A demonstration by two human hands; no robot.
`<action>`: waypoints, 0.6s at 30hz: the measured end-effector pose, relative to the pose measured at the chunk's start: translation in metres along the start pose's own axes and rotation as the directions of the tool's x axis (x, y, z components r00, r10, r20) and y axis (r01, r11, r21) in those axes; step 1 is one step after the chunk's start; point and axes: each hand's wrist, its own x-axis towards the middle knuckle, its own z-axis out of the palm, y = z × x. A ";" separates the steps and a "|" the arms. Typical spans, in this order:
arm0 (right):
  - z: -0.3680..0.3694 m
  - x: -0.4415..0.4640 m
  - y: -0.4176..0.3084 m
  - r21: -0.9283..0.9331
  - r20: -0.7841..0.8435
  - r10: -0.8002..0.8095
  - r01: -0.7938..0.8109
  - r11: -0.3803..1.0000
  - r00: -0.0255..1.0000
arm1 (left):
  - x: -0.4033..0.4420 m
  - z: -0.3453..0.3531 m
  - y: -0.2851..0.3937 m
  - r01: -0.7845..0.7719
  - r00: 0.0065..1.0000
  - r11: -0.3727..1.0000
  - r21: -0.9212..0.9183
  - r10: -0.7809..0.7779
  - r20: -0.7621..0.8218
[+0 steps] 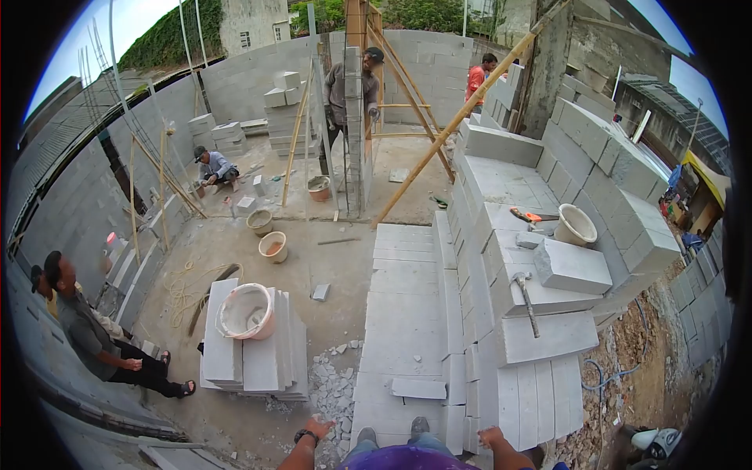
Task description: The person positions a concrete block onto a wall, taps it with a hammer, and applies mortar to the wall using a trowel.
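My left hand (317, 427), with a dark watch (305, 435) on its wrist, hangs at the lower edge with loosely parted fingers and nothing in it. Broken block rubble (337, 384) lies on the floor beyond it. My right hand (492, 436) is held away from my body, fingers slightly bent, holding nothing, near the stepped stack of light grey blocks (533, 395). Between my hands, my shoes (420, 425) stand on a flat surface of pale blocks (403, 313). A loose cut block piece (418, 388) lies in front of them.
A hammer (526, 301), a handsaw (534, 215) and a bucket (576, 225) rest on the blocks at right. Another bucket (246, 311) tops the left stack. A bamboo pole (470, 110) slants across. People stand at left (94, 337) and by the column (345, 86); another crouches (215, 167).
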 end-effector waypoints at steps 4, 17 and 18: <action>0.021 -0.101 -0.072 0.375 0.075 0.427 -0.422 0.825 0.901 | 0.009 -0.029 0.011 0.019 0.991 0.992 0.126 -0.035 0.130; 0.174 -0.094 -0.058 0.570 -0.166 0.252 -0.116 0.814 0.953 | 0.125 -0.005 -0.034 -0.332 0.907 0.726 0.602 0.070 0.416; 0.180 -0.104 -0.057 0.603 -0.149 0.278 -0.135 0.786 0.949 | 0.113 -0.009 -0.023 -0.297 0.929 0.798 0.524 0.114 0.352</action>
